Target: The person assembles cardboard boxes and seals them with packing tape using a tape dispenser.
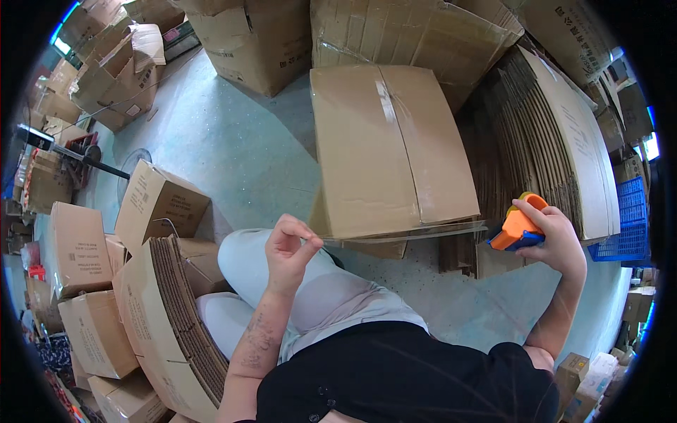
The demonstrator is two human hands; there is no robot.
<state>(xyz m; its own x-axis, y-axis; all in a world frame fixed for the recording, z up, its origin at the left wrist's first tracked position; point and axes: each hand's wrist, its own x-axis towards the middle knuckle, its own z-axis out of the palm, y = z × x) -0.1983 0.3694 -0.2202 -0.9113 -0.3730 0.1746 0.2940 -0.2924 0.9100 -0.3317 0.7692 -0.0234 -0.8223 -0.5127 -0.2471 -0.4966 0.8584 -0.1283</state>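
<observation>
With left hand (288, 255), at seven o'clock from carton (374, 155), pinching tape (451, 229) stretched along its six o'clock edge. Apparently done: closing top; apparently undone: pressing tape down. With right hand (556, 236), at four o'clock, gripping orange-blue dispenser (516, 229).

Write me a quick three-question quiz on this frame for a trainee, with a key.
1. Which hand grips the orange-and-blue tape dispenser?
2. True or false: a blue plastic crate stands toward the right side of the picture.
3. What runs between the two hands? (a) a rope, (b) a clear strip of tape, (c) a black cable

Key:
1. The right hand.
2. True.
3. b; the left hand pinches its far end.
</observation>
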